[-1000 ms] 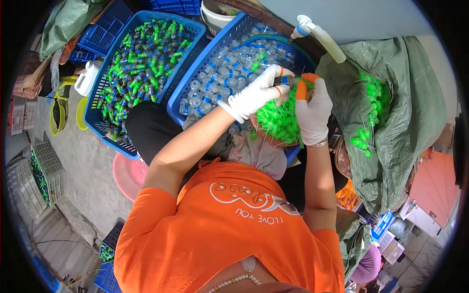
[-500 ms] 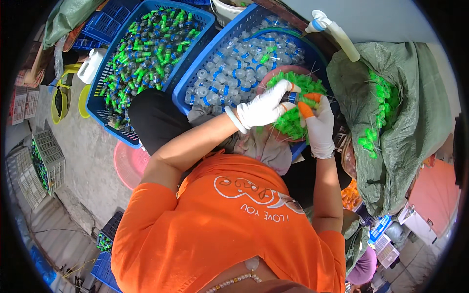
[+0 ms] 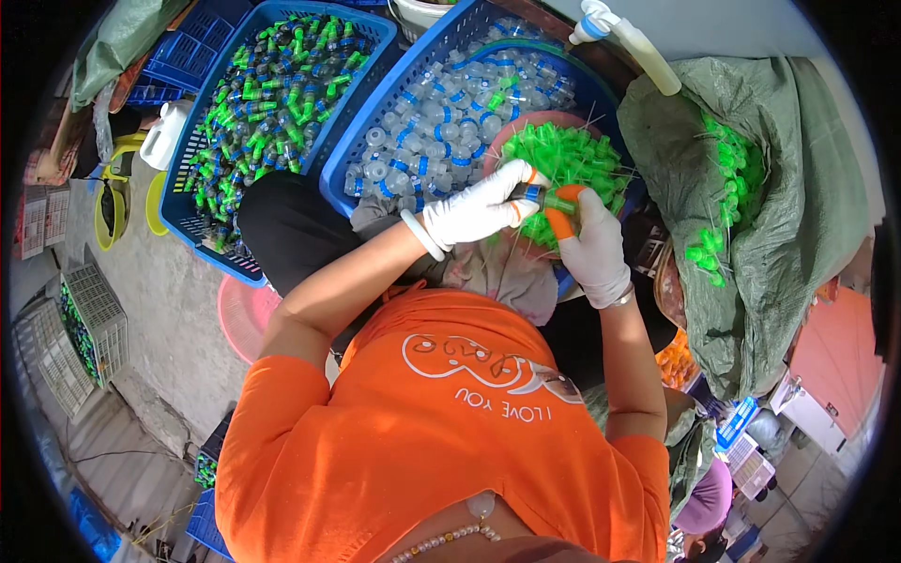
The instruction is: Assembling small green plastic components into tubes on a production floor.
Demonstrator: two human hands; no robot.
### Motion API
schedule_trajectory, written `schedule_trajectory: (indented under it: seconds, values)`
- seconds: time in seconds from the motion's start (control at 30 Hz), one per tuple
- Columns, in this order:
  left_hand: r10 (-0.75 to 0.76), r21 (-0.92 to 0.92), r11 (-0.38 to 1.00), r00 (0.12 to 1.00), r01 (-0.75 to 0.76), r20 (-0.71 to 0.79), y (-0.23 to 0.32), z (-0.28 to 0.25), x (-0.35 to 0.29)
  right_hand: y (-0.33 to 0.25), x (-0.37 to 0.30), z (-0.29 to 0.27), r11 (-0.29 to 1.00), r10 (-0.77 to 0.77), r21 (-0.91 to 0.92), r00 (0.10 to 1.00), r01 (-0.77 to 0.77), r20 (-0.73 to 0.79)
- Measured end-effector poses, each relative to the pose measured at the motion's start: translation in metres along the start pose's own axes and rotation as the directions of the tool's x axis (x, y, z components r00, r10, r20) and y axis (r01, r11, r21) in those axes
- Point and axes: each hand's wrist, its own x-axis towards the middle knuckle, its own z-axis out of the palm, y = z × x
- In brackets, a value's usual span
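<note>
Both my hands wear white gloves with orange fingertips. Between them is a small dark bottle [image 3: 543, 198] with a blue band and a green end piece. The fingers of my left hand [image 3: 483, 206] are closed on its dark end. Pinching the green end is my right hand [image 3: 595, 251]. Just beneath and beyond the hands, a pink bowl [image 3: 508, 132] holds a heap of green pieces [image 3: 563, 155] with thin stems. It rests in a blue basket [image 3: 340, 158] full of clear little bottles [image 3: 450, 122] with blue bands.
A second blue basket [image 3: 173, 220], at the left, is full of dark bottles with green tops. On the right, a green sack [image 3: 751, 319] lies open over more green pieces [image 3: 727, 178]. A pink basin [image 3: 242, 314] and a white jug [image 3: 165, 136] stand on the left floor.
My hands have shifted slightly left in the picture, along with the surroundings. The small bottle has turned, with its dark end now at my left hand and the green end at my right.
</note>
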Motion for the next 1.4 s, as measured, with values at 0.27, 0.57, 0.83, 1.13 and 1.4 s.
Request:
schedule_trajectory:
  seconds: [0.27,0.57,0.83,1.13,1.4]
  values:
    - [0.138,0.409,0.901,0.989,-0.144,0.046,-0.018,-0.008,-0.014,-0.020,-0.007,0.005,0.945,-0.195,-0.267,0.981,0.192,0.013]
    - [0.292,0.633,0.747,0.956,-0.204,-0.036,-0.009,-0.016,-0.047,-0.003,-0.006,0.040,0.801,0.333,0.406,0.891,-0.441,0.309]
    - [0.791,0.709,-0.069,0.472,0.701,-0.389,0.054,-0.113,-0.070,0.027,0.051,0.031,0.842,-0.158,-0.522,0.987,0.136,0.001]
    - [0.447,0.903,-0.122,0.835,0.413,-0.321,-0.031,-0.133,0.049,0.020,0.056,0.054,0.782,-0.052,-0.618,0.997,0.074,0.053]
    - [0.479,0.975,0.049,0.852,0.217,-0.214,-0.016,-0.127,0.064,0.013,0.045,0.008,0.927,-0.081,-0.375,0.978,0.003,-0.191]
